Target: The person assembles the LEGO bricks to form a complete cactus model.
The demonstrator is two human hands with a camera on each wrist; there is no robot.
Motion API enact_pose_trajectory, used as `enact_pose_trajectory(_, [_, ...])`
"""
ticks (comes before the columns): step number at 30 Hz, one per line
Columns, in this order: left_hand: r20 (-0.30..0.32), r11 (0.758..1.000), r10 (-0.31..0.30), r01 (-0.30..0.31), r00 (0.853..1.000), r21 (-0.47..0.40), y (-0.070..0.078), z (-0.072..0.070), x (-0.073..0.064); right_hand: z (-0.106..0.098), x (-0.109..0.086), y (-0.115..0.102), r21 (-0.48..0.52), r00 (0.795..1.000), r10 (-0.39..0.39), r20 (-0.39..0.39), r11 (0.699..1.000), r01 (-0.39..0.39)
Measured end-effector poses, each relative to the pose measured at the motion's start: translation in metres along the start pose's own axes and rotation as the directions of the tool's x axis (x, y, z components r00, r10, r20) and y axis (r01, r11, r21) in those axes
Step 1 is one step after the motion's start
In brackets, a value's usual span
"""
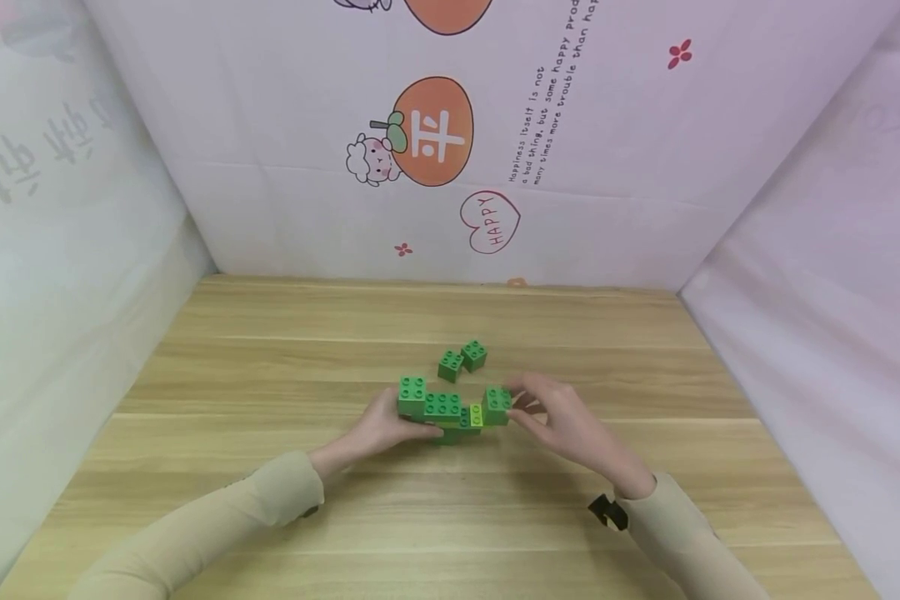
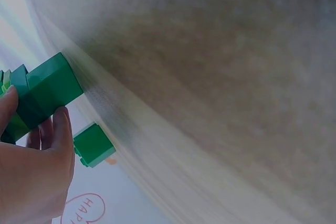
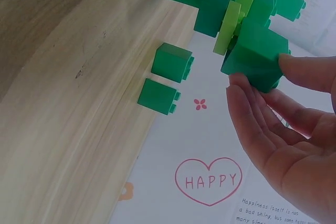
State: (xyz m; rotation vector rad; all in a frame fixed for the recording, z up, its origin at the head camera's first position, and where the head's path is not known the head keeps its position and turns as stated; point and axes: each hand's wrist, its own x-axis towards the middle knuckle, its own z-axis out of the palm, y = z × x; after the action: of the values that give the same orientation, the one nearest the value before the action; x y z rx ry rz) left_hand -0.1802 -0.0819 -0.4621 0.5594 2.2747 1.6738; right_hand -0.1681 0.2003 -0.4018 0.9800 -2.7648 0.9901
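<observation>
My left hand (image 1: 378, 427) grips a toy building-brick assembly (image 1: 442, 407) made of several green bricks, thumb on the near side. A square green brick stands up at its left end; a lime brick (image 1: 476, 415) shows toward the right. My right hand (image 1: 562, 421) pinches a square green brick (image 3: 257, 51) between thumb and fingertips. That brick sits right at the lime piece (image 3: 228, 29), slightly tilted in the right wrist view. In the left wrist view, the fingers (image 2: 62, 127) curl around the assembly's dark green lower part.
Two loose square green bricks, one (image 1: 450, 366) nearer and one (image 1: 474, 356) farther, lie close together beyond the assembly. The wooden tabletop (image 1: 270, 375) is bordered by white printed cloth (image 1: 292, 217) at the back and plainer cloth on both sides.
</observation>
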Motion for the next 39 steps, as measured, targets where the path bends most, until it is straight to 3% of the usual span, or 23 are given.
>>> enact_pose_trajectory(6, [-0.003, 1.0, 0.012, -0.012, 1.0, -0.001, -0.0006, 0.0003, -0.0009, -0.0001, -0.001, -0.0005, -0.01, 1.0, -0.011, 0.004, 1.0, 0.011])
enact_pose_trajectory(15, [0.005, 0.999, -0.025, 0.025, 1.0, -0.028, -0.0002, 0.0005, 0.0004, 0.0012, -0.0013, 0.0026, 0.019, 0.999, -0.053, 0.01, 0.998, 0.053])
enact_pose_trajectory(27, [0.022, 0.999, 0.033, -0.033, 0.999, -0.013, -0.003, -0.0003, 0.0013, 0.002, -0.0026, 0.0041, 0.012, 0.998, -0.062, 0.016, 0.998, 0.062])
enact_pose_trajectory(39, [0.013, 1.0, 0.026, -0.026, 1.0, 0.014, -0.0013, -0.001, 0.003, 0.0026, -0.0034, 0.0041, 0.013, 0.996, -0.09, 0.001, 0.996, 0.09])
